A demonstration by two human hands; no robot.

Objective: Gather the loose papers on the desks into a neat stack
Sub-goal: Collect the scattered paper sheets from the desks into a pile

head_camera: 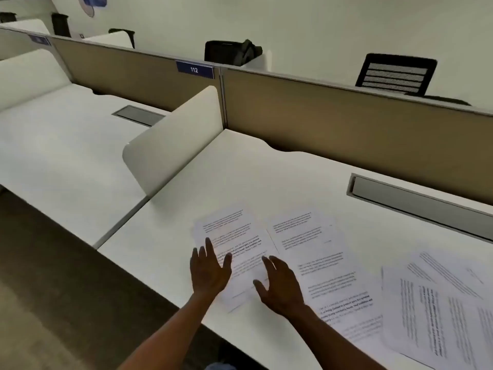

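Several loose papers lie fanned across the table. Left hand and right hand, each grip spread and empty, hover over the leftmost sheet; thin, floppy, slippery sheets probably slide best from their edges.

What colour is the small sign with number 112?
Dark blue with white digits, the sign shows in the head view.
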